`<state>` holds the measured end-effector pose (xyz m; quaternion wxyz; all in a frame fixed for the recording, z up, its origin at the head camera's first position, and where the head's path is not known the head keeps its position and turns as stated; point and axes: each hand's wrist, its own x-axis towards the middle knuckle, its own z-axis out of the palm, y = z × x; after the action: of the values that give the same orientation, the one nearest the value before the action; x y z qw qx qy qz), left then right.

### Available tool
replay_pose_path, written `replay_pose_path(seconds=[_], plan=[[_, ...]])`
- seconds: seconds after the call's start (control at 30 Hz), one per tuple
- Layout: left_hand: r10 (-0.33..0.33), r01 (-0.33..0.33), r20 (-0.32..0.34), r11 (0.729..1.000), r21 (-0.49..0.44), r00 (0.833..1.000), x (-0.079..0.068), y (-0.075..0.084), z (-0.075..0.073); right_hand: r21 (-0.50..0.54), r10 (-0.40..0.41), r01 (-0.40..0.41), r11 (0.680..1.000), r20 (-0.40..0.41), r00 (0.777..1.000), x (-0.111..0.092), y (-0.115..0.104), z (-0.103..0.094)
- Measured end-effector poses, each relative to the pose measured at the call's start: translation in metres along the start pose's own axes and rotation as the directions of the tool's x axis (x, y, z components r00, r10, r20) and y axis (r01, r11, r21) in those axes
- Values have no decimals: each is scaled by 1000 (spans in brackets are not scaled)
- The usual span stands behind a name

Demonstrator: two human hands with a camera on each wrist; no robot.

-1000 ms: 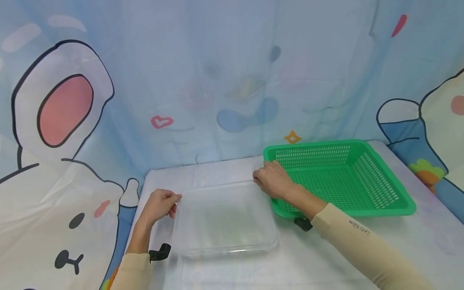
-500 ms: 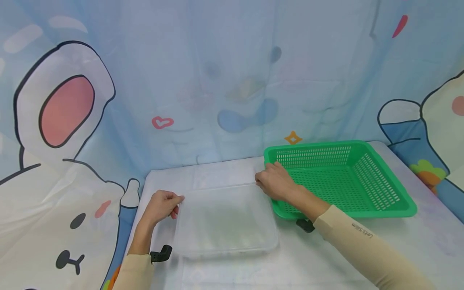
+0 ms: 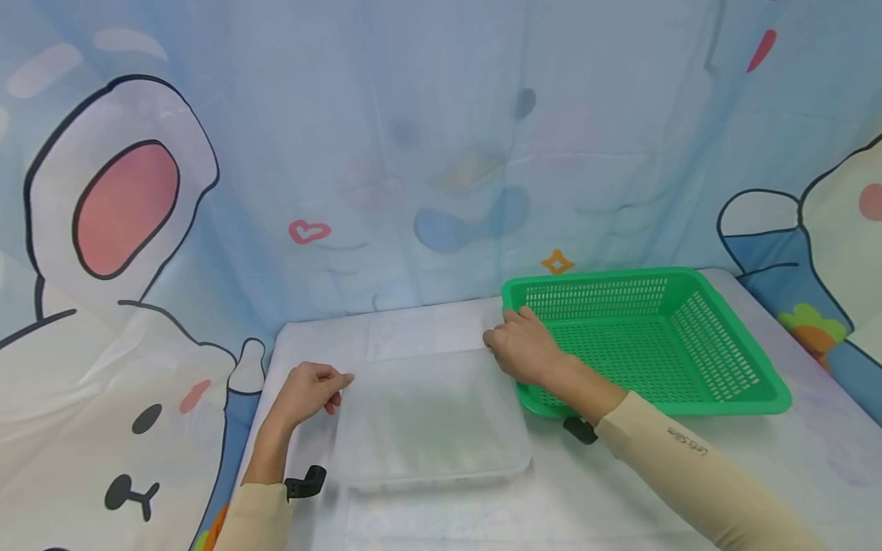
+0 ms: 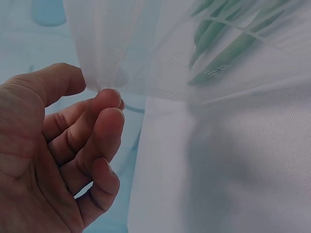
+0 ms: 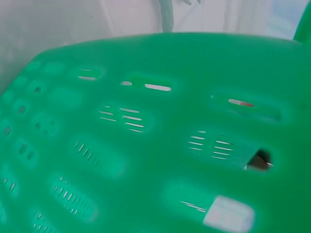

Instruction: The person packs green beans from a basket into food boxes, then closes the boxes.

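Observation:
A thin, frosted plastic sheet (image 3: 427,417) lies over a clear rectangular container (image 3: 430,485) on the white-covered table. Its far left corner is pinched between the thumb and forefinger of my left hand (image 3: 311,392); the left wrist view shows that sheet (image 4: 104,53) gathered at the fingertips, the other fingers loosely bent. Long green pieces (image 4: 238,41), blurred by the plastic, show in the container there. My right hand (image 3: 522,348) grips the sheet's far right corner, beside the basket's left rim. Its fingertips are hidden in the head view, and the basket fills the right wrist view.
A green perforated basket (image 3: 747,337) stands on the table (image 3: 592,490) at the right, under my right wrist. Behind the table hangs a blue patterned cloth (image 3: 441,153) with cartoon figures, reaching down both sides.
The sheet's near edge now lies frosted over the container's front rim, which looked clear and glossy earlier. My left hand has shifted very slightly right; the right hand has hardly moved.

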<state>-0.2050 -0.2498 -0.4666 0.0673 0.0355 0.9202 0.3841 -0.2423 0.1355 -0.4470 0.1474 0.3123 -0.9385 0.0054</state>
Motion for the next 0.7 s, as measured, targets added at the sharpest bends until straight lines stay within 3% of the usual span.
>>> replay_pose_path(seconds=[0.27, 0.43, 0.57, 0.7], plan=[[11, -11, 13, 1000, -6, 1000, 3, -3, 0, 24, -9, 8, 1000, 13, 1000, -3, -1, -2], [50, -49, -34, 999, 10, 998, 6, 1, 1, 17, -6, 6, 1000, 27, 1000, -3, 0, -2], [94, -88, -82, 993, 78, 992, 4, 10, 1, 19, -14, 14, 1000, 4, 1000, -3, -1, 0], [164, -152, -82, 978, 140, 983, 3, 25, -1, 39, -21, 22, 999, -21, 1000, -5, -2, 0]])
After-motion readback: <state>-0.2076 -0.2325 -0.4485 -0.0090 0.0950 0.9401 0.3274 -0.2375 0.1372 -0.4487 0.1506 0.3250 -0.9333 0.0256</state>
